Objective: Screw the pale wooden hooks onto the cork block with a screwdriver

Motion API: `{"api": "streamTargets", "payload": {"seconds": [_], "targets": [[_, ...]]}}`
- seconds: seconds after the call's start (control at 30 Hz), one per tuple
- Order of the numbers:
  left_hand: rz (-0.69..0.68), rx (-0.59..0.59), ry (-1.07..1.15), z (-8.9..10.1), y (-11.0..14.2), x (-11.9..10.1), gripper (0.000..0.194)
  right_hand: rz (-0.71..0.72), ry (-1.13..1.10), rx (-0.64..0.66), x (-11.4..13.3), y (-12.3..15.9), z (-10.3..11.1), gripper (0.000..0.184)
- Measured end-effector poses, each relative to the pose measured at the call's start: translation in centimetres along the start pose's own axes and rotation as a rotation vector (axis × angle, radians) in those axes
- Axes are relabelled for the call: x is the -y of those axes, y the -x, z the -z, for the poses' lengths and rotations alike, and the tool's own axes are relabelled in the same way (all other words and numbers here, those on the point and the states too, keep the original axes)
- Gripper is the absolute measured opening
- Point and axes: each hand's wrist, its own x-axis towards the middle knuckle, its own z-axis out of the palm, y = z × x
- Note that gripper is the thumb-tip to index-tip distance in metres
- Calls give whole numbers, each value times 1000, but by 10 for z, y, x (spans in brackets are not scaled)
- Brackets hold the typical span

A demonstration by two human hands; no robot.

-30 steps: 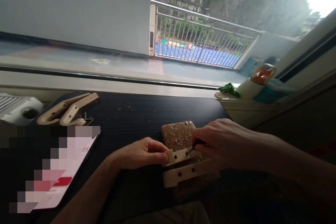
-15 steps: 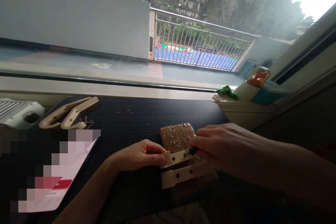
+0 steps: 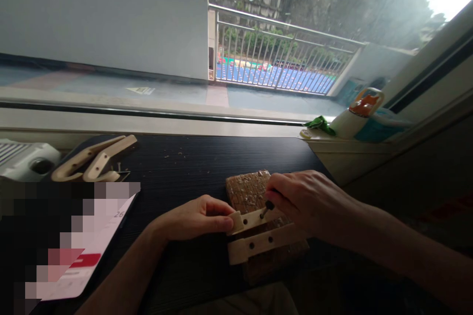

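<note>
My left hand (image 3: pixel 197 217) pinches the end of a pale wooden hook piece (image 3: pixel 253 218) between thumb and fingers. That piece lies across a rough brown block (image 3: pixel 247 190), partly wrapped in something shiny. Closed around a small screwdriver (image 3: pixel 269 205), my right hand (image 3: pixel 306 202) covers most of its handle. The screwdriver tilts, its tip at a hole in the upper piece; whether a screw sits there I cannot tell. Nearer to me, a second wooden piece (image 3: pixel 260 243) with two dark holes rests alongside on the block. My right hand hides the far ends of both.
On the dark table (image 3: pixel 188 160) two wooden hooks (image 3: pixel 101 162) lie at left beside a few screws (image 3: pixel 118 167). A white device (image 3: pixel 27 157) and a partly pixelated screen (image 3: pixel 88 251) sit further left. Crumbs are scattered near the window sill, which bears a white bottle (image 3: pixel 347 125) and green cloth (image 3: pixel 320 125).
My right hand has shifted its grip and rotated slightly, so more of the screwdriver shows and it stands steeper. My left hand keeps its hold. The view has moved slightly.
</note>
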Motion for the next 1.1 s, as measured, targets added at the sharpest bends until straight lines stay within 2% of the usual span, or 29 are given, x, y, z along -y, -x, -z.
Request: {"api": "streamTargets", "payload": {"seconds": [0.17, 0.3, 0.37, 0.43, 0.6, 0.83, 0.93, 1.1], "targets": [[6, -9, 18, 1, 0, 0, 36, 52, 107, 37, 1, 4, 12, 24], [0, 1, 32, 1, 0, 1, 37, 240, 118, 2, -4, 6, 14, 17], [-6, 7, 39, 1, 0, 2, 37, 337, 73, 34, -7, 7, 12, 16], [-8, 9, 33, 1, 0, 2, 36, 377, 28, 63, -9, 7, 10, 18], [-3, 12, 19, 1, -1, 1, 33, 298, -37, 84, -11, 8, 4, 17], [-1, 7, 31, 0, -1, 1, 31, 58, 46, 29, -11, 3, -6, 25], [6, 4, 43, 0, -1, 1, 34, 38, 89, 38, -10, 3, -2, 25], [2, -6, 48, 0, -1, 2, 39, 101, 66, 120, -7, 10, 19, 6]]}}
